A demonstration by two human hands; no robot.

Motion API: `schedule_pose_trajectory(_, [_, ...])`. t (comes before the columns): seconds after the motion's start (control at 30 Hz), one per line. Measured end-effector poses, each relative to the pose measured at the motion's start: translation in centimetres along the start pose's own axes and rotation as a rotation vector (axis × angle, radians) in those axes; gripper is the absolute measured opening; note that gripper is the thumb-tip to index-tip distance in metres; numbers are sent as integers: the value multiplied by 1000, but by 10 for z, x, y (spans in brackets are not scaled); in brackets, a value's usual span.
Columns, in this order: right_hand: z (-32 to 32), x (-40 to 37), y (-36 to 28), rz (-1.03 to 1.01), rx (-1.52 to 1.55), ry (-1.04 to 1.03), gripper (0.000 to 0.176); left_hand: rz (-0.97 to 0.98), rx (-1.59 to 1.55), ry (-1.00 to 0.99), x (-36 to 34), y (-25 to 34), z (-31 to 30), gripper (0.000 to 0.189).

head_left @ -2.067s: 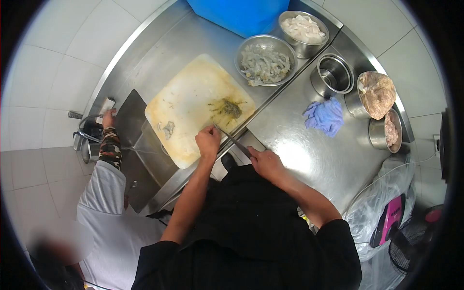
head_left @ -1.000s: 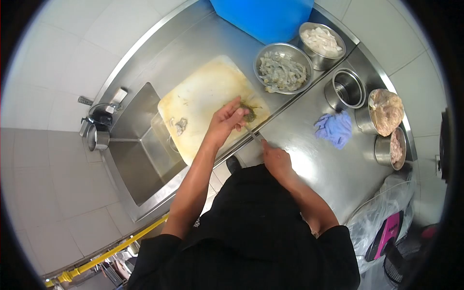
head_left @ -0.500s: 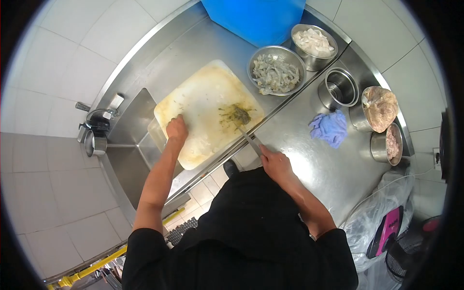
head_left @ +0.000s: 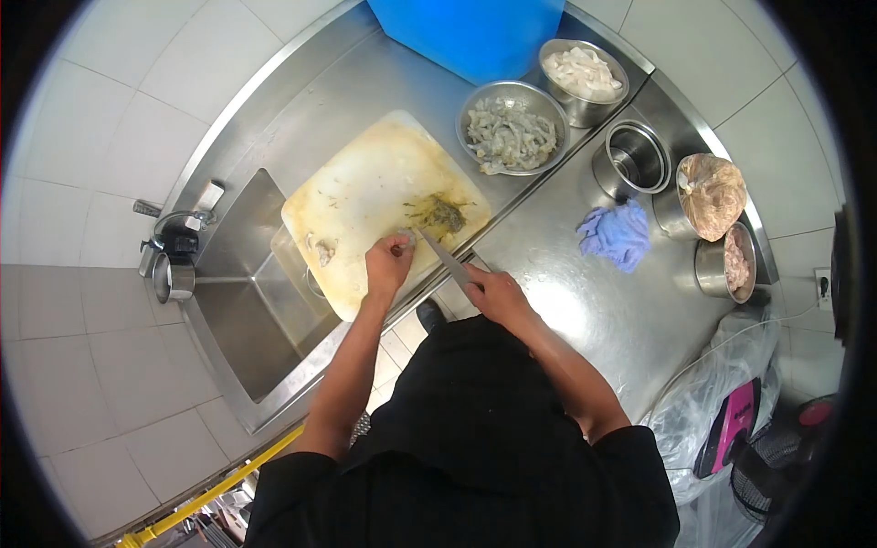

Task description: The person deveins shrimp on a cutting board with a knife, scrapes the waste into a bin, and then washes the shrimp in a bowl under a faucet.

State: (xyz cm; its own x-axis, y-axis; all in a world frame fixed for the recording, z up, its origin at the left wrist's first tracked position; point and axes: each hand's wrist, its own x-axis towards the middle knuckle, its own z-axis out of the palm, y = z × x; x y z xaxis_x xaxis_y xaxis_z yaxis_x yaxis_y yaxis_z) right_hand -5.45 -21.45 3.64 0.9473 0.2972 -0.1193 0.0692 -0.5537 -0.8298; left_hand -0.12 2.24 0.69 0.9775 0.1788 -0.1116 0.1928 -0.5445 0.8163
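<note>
A yellow-stained white cutting board [head_left: 356, 196] lies over the sink's edge. My left hand [head_left: 388, 267] is over its near part, fingers closed around a small greyish shrimp [head_left: 406, 238], mostly hidden by them. My right hand [head_left: 498, 294] grips a knife [head_left: 444, 257], whose tip points at the left fingertips. Just beyond the blade is a smeared dark green-brown heap of scraps [head_left: 445, 216]. Some small greyish pieces [head_left: 321, 250] rest on the board's left side. A metal bowl [head_left: 464, 128] of raw grey shrimp [head_left: 512, 135] stands past the board's far right corner.
Left is a sink [head_left: 247, 315] with a faucet [head_left: 174, 219]. A blue container [head_left: 470, 36] and a pot of white strips [head_left: 585, 75] stand at the back. On the right counter are a purple-blue cloth [head_left: 615, 236], nested metal pots [head_left: 632, 157], a bagged brown food [head_left: 713, 199] and a pot of pinkish meat [head_left: 736, 260].
My left hand has moved right across the board to the knife tip, now with a shrimp in its fingers. Small pieces show where it was. The knife has shifted slightly left.
</note>
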Motion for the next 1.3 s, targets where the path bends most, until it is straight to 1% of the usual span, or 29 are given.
schedule_pose_trajectory(0.03, [-1,3,-2,1,1,-1,36,90,209,77,-7,6,1,20])
schedule_pose_trajectory(0.07, [-3,6,-6,31,51,-48,36,130,305,131,-9,3,3,27])
schedule_pose_trajectory(0.1, [-5,10,-8,59,99,-96,36,128,306,132,-9,2,4,27])
schedule_pose_trajectory(0.13, [-4,14,-8,57,100,-98,36,211,346,185,-9,0,5,25])
schedule_pose_trajectory(0.17, [-2,19,-6,177,202,-159,36,293,386,238,-8,-1,6,24])
schedule_pose_trajectory(0.2, [0,24,-4,299,303,-219,35,292,387,239,-7,-2,7,24])
schedule_pose_trajectory(0.27, [5,35,-2,294,331,-232,34,289,394,187,-4,-3,9,21])
schedule_pose_trajectory(0.33, [6,42,-1,292,360,-243,34,273,399,179,-4,-2,10,21])
schedule_pose_trajectory(0.4, [5,45,-2,243,346,-354,43,255,406,168,-6,0,12,21])
schedule_pose_trajectory(0.43, [4,44,-4,244,347,-355,43,219,402,161,-6,2,12,22])
schedule_pose_trajectory(0.47, [3,41,-6,261,336,-357,44,183,397,155,-7,5,13,22])
schedule_pose_trajectory(0.63, [-5,10,-10,319,307,-384,45,147,331,201,-10,3,19,20])
schedule_pose_trajectory(0.73, [-13,-13,-8,352,309,-392,41,139,347,204,-12,6,20,18])
schedule_pose_trajectory(0.8, [-23,-22,-12,343,192,-454,46,149,383,192,-14,10,18,18])
schedule_pose_trajectory(0.87, [-34,-28,-21,329,169,-427,45,87,328,186,-16,10,17,16])
schedule_pose_trajectory(0.93, [-28,-32,-13,314,145,-398,44,99,314,210,-16,11,19,16])
schedule_pose_trajectory(1.0, [-4,-31,12,-102,-69,-30,41,108,301,237,-17,12,20,16])
schedule_pose_trajectory(1.03, [-5,-29,7,-102,-67,-28,41,89,300,228,-18,13,20,15])
schedule_pose_trajectory(1.1, [-5,-25,-3,-19,-203,-162,40,71,302,220,-16,12,19,15])
schedule_pose_trajectory(1.13, [-5,-25,-8,-20,-203,-161,40,93,339,223,-15,8,19,17])
schedule_pose_trajectory(1.2, [-5,-26,-13,78,-367,-176,43,113,374,229,-13,-1,22,19])
schedule_pose_trajectory(1.23, [-4,-28,-11,74,-369,-178,43,132,365,243,-14,-1,22,19])
schedule_pose_trajectory(1.3, [0,-30,-5,65,-384,-61,43,149,355,258,-16,-2,22,19])
